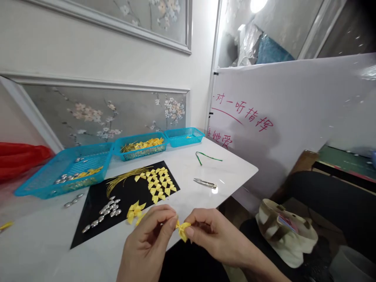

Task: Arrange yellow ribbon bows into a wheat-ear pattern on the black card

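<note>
Between my two hands, in front of the table's near edge, is a small yellow ribbon bow point(183, 230). My left hand point(154, 237) pinches its left side, and my right hand point(210, 233) grips its right side between thumb and fingers. Just beyond my left hand lie loose yellow bows point(135, 211), partly covered by it. A black mat point(126, 192) on the table carries rows of yellow bows point(158, 184), a bundle of thin golden ties point(125, 178) and several shiny silver oval beads point(110, 207).
Thread snips point(205, 183) and a bent green tie point(208, 156) lie on the white table point(188, 196). Along the wall stand a left blue basket point(38, 184), a middle blue basket point(138, 156) and a right blue basket point(185, 143). A canvas bag point(284, 235) rests on a chair at right.
</note>
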A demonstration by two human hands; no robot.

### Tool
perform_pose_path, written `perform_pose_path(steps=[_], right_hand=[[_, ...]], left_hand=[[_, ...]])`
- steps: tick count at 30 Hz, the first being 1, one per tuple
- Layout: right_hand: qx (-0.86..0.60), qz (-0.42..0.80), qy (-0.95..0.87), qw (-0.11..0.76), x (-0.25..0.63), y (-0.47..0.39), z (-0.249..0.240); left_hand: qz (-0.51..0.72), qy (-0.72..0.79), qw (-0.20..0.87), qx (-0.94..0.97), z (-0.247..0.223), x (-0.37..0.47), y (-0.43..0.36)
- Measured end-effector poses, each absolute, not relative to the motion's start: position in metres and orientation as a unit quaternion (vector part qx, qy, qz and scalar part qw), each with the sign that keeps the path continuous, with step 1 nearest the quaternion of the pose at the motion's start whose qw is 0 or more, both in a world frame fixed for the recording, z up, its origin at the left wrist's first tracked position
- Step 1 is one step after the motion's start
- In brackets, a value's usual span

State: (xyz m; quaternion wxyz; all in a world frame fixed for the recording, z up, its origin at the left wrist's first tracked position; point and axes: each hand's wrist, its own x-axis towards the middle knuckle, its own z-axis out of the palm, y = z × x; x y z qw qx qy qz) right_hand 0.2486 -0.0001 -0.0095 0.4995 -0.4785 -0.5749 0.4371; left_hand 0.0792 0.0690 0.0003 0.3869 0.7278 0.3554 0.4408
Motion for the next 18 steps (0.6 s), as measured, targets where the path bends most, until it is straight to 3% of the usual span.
perform_pose_path(steps=[3, 7, 10, 14, 16, 18], right_hand=[[-0.473, 0.443, -0.57, 0.505, 0.254, -0.004, -0.007], [-0.479, 0.412, -0.569, 0.527, 0.261, -0.011, -0.003], [-0.504, 0.364, -0.552, 0.556, 0.272, -0.016, -0.002], [-0.5, 0.367, -0.5, 0.605, 0.294, -0.021, -0.002], [-0.5, 0.359, -0.496, 0.613, 0.304, -0.022, -0.002], [-0.52, 0.331, -0.499, 0.61, 0.311, -0.023, -0.003]], left_hand=[[0.492, 0.308, 0.286, 0.763, 0.003, 0.093, 0.071], [0.495, 0.282, 0.263, 0.779, 0.006, 0.115, 0.071], [0.431, 0.268, 0.373, 0.777, 0.008, 0.129, 0.073], [0.35, 0.361, 0.649, 0.571, 0.007, 0.146, 0.082], [0.349, 0.4, 0.701, 0.475, 0.007, 0.153, 0.084], [0.37, 0.39, 0.687, 0.49, 0.006, 0.161, 0.082]])
